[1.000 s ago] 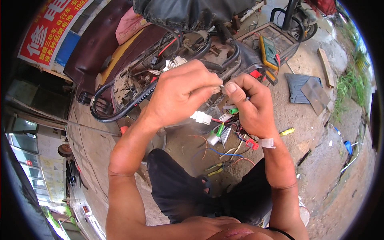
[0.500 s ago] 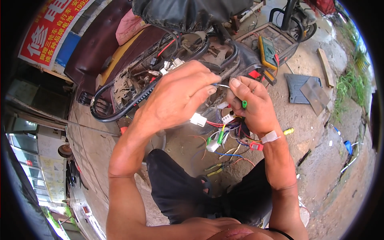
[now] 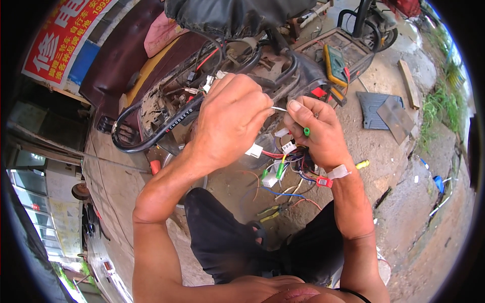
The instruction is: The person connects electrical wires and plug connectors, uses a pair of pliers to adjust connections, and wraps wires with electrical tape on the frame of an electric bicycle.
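A thin pale wire [image 3: 279, 108] spans the short gap between my two hands. My left hand [image 3: 232, 118] is closed, fingertips pinched on one end of it. The other end is between the thumb and finger of my right hand [image 3: 319, 132]; a small green connector [image 3: 306, 132] pokes out from that palm. Below the right hand hangs a bundle of coloured wires, with a white plug [image 3: 254, 150], a white multi-pin connector [image 3: 289, 147], a green sleeve [image 3: 280, 170] and a red connector [image 3: 324, 182]. A strip of whitish tape [image 3: 338, 171] is round my right wrist.
The bare vehicle frame [image 3: 172, 126] with a black seat cover [image 3: 237, 17] stands ahead. A yellow-green multimeter [image 3: 335, 64] sits at its right. Yellow-handled pliers [image 3: 270, 215] lie between my feet. A dark plate [image 3: 376, 111] and a wooden strip [image 3: 409, 83] lie on the right.
My left hand has turned so its fingers curl in more tightly, and the wire between the hands shows more plainly. The right hand stays almost in place.
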Available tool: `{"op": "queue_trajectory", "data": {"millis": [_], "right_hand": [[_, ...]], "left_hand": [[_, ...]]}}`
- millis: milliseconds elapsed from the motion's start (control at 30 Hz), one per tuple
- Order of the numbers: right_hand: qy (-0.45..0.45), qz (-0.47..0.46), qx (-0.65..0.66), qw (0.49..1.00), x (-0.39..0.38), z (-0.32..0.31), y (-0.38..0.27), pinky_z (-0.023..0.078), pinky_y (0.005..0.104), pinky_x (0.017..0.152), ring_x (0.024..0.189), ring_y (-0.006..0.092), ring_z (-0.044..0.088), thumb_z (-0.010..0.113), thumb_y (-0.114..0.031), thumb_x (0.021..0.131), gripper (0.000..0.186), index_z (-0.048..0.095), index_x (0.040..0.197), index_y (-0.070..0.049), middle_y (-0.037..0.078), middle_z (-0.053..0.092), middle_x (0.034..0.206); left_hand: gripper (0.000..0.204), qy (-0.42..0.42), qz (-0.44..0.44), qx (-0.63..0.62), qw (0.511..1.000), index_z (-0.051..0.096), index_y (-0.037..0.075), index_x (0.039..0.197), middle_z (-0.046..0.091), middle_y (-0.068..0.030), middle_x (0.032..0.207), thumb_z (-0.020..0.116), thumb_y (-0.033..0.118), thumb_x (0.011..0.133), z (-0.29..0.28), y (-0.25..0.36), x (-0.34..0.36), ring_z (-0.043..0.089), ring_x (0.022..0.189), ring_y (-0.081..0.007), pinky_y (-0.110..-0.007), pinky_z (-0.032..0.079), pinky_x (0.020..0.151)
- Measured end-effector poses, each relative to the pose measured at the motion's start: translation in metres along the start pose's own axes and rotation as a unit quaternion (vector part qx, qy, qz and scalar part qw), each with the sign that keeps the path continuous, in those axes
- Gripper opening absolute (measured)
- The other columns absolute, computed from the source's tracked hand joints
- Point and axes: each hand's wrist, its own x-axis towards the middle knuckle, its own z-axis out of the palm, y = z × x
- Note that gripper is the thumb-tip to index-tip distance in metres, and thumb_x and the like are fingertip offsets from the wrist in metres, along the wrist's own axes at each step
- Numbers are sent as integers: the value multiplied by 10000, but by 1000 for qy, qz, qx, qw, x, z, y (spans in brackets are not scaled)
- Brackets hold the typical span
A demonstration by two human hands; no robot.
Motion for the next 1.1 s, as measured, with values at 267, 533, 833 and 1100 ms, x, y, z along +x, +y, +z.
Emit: {"op": "queue_trajectory", "data": {"millis": [267, 533, 833, 1100], "right_hand": [[-19, -60, -43, 997, 1, -11, 1, 378, 249, 610, 689, 43, 467, 645, -247, 1055, 288, 653, 864, -32, -51, 596, 781], [-11, -39, -84, 996, 3, -15, 0, 403, 241, 643, 727, 41, 511, 694, -207, 1025, 244, 674, 882, -9, -30, 637, 802], [-25, -46, -58, 997, 7, -24, 13, 385, 244, 618, 696, 47, 495, 728, -147, 989, 185, 655, 870, -24, -39, 608, 774], [-18, -81, -125, 989, 5, -28, 6, 388, 241, 615, 683, 40, 499, 748, -164, 973, 199, 650, 858, -34, -41, 612, 752]], "left_hand": [[116, -74, -38, -75, 994, 728, 2, 969, 630, -109, 913, 749, 17, 856, -4, 1, 5, 620, 854, -285, -377, 507, 758], [179, 14, -1, -17, 1000, 702, 41, 912, 613, -92, 909, 789, -11, 764, 10, 6, -2, 594, 857, -301, -415, 482, 774], [319, 87, 42, 31, 995, 743, 50, 1020, 647, -76, 1027, 840, 55, 717, 29, 1, -32, 636, 972, -307, -511, 503, 954], [394, 106, 26, -11, 994, 735, 14, 1119, 662, -131, 1179, 811, 8, 732, 33, 23, -44, 653, 1058, -352, -468, 533, 927]]}}
